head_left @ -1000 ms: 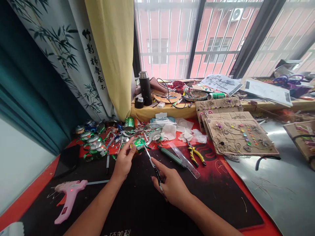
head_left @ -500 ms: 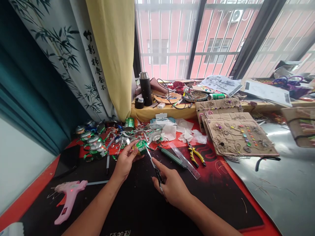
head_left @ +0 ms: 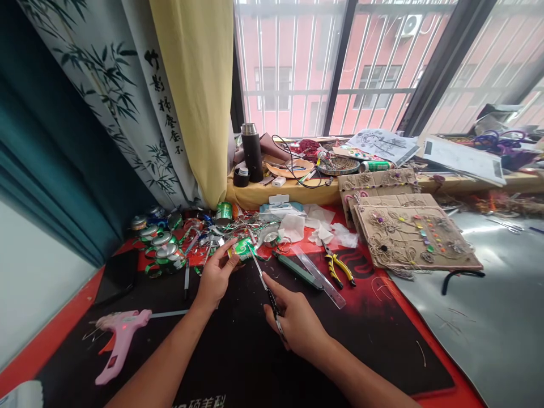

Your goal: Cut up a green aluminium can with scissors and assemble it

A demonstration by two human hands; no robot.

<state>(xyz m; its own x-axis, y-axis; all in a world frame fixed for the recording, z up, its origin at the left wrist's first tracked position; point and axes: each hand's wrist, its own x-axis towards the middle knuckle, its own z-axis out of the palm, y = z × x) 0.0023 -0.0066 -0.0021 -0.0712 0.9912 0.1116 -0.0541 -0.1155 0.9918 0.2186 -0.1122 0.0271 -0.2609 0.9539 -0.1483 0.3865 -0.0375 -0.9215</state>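
Observation:
My left hand pinches a small green piece of cut drinks can at the far edge of the black mat. My right hand is closed round the handles of a pair of scissors. Their blades point up and left, with the tips just below the green piece. Behind both hands lies a heap of shredded can strips.
A pink glue gun lies at the left on the mat. Can tops sit behind it. A green knife, a clear ruler and yellow pliers lie right of the scissors. Cardboard panels with twine and tissues lie beyond.
My left hand has turned the green can piece and shifted slightly up and right. The scissors in my right hand have barely moved.

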